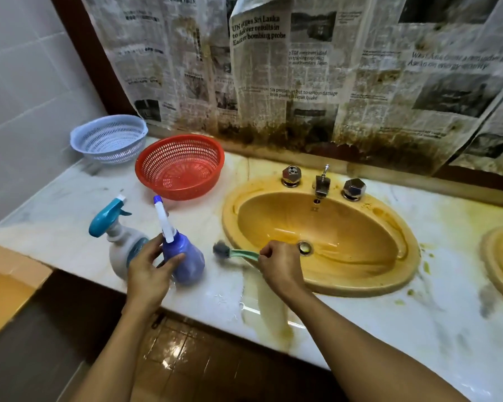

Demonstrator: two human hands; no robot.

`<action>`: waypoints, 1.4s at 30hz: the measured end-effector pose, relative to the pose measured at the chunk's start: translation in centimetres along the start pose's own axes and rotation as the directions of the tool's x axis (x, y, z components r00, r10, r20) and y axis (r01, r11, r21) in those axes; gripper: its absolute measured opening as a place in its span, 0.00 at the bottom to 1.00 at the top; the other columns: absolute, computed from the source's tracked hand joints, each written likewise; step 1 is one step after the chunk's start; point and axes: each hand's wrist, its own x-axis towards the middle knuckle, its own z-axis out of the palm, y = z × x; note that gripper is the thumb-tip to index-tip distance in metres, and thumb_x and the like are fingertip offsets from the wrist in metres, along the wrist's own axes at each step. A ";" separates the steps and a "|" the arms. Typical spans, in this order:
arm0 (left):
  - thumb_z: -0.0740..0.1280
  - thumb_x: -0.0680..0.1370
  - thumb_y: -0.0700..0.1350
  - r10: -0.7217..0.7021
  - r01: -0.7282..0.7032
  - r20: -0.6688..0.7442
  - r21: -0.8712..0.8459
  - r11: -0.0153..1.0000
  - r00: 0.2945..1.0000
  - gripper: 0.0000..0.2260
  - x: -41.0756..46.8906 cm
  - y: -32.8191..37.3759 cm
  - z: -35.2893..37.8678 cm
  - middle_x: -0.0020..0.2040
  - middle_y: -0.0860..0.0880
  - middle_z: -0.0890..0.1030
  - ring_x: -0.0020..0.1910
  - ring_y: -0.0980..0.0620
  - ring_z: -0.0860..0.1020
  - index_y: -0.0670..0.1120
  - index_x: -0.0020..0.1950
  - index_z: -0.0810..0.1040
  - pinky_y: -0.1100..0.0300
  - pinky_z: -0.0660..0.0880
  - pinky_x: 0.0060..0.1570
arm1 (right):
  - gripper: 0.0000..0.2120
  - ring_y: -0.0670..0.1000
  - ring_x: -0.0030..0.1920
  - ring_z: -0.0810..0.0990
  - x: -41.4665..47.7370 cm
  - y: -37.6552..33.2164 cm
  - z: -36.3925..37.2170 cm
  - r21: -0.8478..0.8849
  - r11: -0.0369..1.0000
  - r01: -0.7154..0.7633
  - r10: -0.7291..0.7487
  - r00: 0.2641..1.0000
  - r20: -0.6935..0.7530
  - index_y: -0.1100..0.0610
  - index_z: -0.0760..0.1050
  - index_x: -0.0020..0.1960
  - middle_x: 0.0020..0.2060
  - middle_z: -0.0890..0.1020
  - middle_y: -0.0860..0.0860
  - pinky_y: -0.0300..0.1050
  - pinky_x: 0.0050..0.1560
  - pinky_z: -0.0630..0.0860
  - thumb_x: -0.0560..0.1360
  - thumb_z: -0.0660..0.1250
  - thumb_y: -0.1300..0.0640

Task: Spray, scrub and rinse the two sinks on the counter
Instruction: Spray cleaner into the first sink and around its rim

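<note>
A yellow oval sink stained orange-brown is set in the marble counter; the rim of a second yellow sink shows at the right edge. My left hand wraps around a blue-purple spray bottle with a white nozzle, standing left of the sink. My right hand grips the green handle of a scrub brush over the sink's left rim, bristle head pointing left. Behind the blue bottle stands a white spray bottle with a teal trigger.
A red plastic colander and a pale blue colander sit at the back left. The tap with two chrome knobs stands behind the sink. Stained newspaper covers the wall. Water pools near the counter's front edge.
</note>
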 end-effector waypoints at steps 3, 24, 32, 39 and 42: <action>0.74 0.76 0.32 -0.007 0.007 0.013 0.020 1.000 1.000 0.24 1.4 -0.8 -0.3 0.56 0.57 0.80 0.51 0.66 0.78 0.51 0.67 0.75 0.76 0.71 0.54 | 0.09 0.54 0.43 0.81 0.3 -0.6 2.8 -0.040 0.999 0.005 -0.004 1.000 0.012 0.60 0.83 0.43 0.40 0.85 0.55 0.47 0.42 0.76 0.75 0.65 0.66; 0.79 0.70 0.33 0.033 -0.028 0.338 -0.019 0.999 0.941 0.26 2.9 0.5 3.0 0.59 0.53 0.84 0.55 0.60 0.82 0.47 0.66 0.79 0.70 0.77 0.49 | 0.18 0.41 0.55 0.82 -0.2 -1.6 -2.9 0.161 0.972 0.169 -0.191 0.973 0.133 0.49 0.82 0.65 0.57 0.85 0.43 0.42 0.56 0.78 0.76 0.76 0.55; 0.78 0.73 0.36 0.077 0.034 0.564 -0.184 0.982 0.822 0.20 -2.5 8.2 13.3 0.52 0.55 0.87 0.50 0.55 0.85 0.50 0.62 0.82 0.62 0.80 0.47 | 0.35 0.43 0.65 0.78 -4.9 3.3 -11.2 0.321 0.936 0.143 -0.168 0.984 0.053 0.47 0.73 0.74 0.66 0.80 0.41 0.48 0.65 0.78 0.69 0.78 0.47; 0.79 0.73 0.40 0.120 0.004 0.710 -0.171 0.985 0.694 0.20 -7.6 12.9 21.0 0.55 0.56 0.87 0.55 0.57 0.84 0.49 0.63 0.82 0.62 0.81 0.50 | 0.31 0.45 0.64 0.80 -8.9 8.7 -17.7 0.414 0.907 0.077 -0.041 0.995 -0.096 0.47 0.73 0.74 0.63 0.83 0.41 0.51 0.63 0.80 0.74 0.77 0.55; 0.79 0.73 0.42 0.124 -0.022 0.739 -0.146 0.989 0.662 0.19 -9.1 14.1 23.4 0.56 0.55 0.87 0.56 0.55 0.84 0.49 0.63 0.83 0.58 0.82 0.55 | 0.25 0.46 0.63 0.81 -10.0 10.5 -20.4 0.470 0.879 0.076 -0.023 0.993 -0.119 0.49 0.75 0.72 0.61 0.84 0.42 0.47 0.62 0.80 0.77 0.75 0.60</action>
